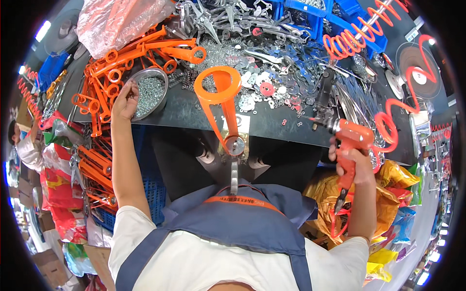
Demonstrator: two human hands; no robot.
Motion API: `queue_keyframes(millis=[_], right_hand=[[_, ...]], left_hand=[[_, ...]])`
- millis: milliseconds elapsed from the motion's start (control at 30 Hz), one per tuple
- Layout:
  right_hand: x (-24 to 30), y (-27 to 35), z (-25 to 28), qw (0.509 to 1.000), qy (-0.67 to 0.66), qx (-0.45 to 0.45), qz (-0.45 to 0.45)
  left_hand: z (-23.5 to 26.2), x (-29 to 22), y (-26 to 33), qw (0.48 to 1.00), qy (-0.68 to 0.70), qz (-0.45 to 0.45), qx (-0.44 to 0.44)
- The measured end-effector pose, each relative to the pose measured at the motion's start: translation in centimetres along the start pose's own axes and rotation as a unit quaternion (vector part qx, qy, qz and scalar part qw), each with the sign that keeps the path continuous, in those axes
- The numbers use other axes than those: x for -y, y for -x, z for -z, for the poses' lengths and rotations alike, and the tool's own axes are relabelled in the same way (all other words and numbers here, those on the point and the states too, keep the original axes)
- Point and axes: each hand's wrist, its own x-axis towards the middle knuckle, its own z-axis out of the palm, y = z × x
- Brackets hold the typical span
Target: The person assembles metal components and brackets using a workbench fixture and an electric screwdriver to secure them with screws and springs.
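Note:
My right hand (355, 164) is wrapped round the grip of an orange air drill (357, 134), with its nose pointing left over the table's right front edge. My left hand (125, 101) is at the left rim of a metal bowl (165, 92) of small silvery screws or rivets (151, 95). Its fingers are drawn together; whatever is between them is too small to make out. Midway between my hands stands an orange ringed frame (218, 97), its narrow end at the table's front edge. A round metal disc (235, 145) sits at that narrow end.
Orange frames (109, 82) heap up beyond my left hand. Loose washers and discs (257, 87), metal levers (213, 22) and blue bins (308, 17) fill the back. A coiled red air hose (388, 119) runs up from the drill. Bags (388, 194) hang at right.

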Motion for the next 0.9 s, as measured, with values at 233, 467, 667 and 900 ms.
queue_keyframes(millis=[233, 467, 667, 900], right_hand=[[-2.4, 1.6, -6.2, 0.976, -0.107, 0.182, -0.061], [-3.9, 0.7, -9.5, 0.940, -0.160, 0.293, -0.076], [-4.1, 0.1, -11.1, 0.951, -0.117, 0.279, -0.068], [-3.9, 0.7, -11.5, 0.951, -0.069, 0.285, -0.101]], left_hand=[[-3.4, 3.3, 7.4, 0.957, 0.232, 0.097, 0.147], [-6.7, 12.4, 19.7, 0.937, 0.152, 0.295, 0.110], [-7.9, 13.9, 22.4, 0.946, 0.087, 0.292, 0.110], [-7.6, 14.7, 22.6, 0.931, 0.098, 0.307, 0.169]])
